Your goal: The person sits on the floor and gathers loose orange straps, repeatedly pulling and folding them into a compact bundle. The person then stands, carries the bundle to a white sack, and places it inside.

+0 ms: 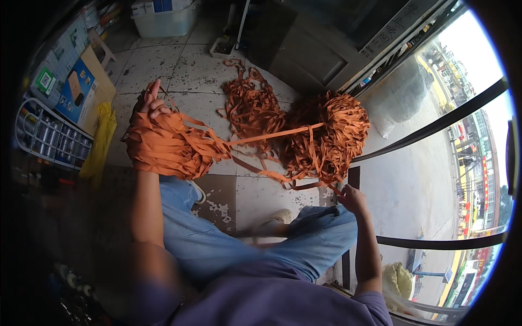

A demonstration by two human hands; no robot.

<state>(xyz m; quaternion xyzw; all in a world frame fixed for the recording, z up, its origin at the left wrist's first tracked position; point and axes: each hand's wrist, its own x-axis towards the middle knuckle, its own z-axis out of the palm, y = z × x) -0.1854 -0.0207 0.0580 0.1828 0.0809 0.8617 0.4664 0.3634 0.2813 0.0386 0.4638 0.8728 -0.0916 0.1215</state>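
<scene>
A thick bundle of flat orange strap (pixel 176 144) hangs in many loops around my left hand (pixel 155 104) and wrist. One finger of that hand points up and the others curl in against the loops, part of the palm being hidden. From the bundle, strands run right to a large tangled heap of the same orange strap (pixel 342 127). At the near side of the heap, my right hand (pixel 353 199) is closed on a length of orange strap, above my right knee. Another loose tangle (pixel 247 100) of strap lies on the floor between them, farther off.
Worn floor tiles (pixel 155 65) lie beneath. To the left are a wire rack (pixel 51 133) with cans, a yellow plastic bag (pixel 103 133) and a blue-fronted board (pixel 79 89). A translucent tub (pixel 166 22) stands at the back. A door (pixel 310 54) and glass panes bound the right side.
</scene>
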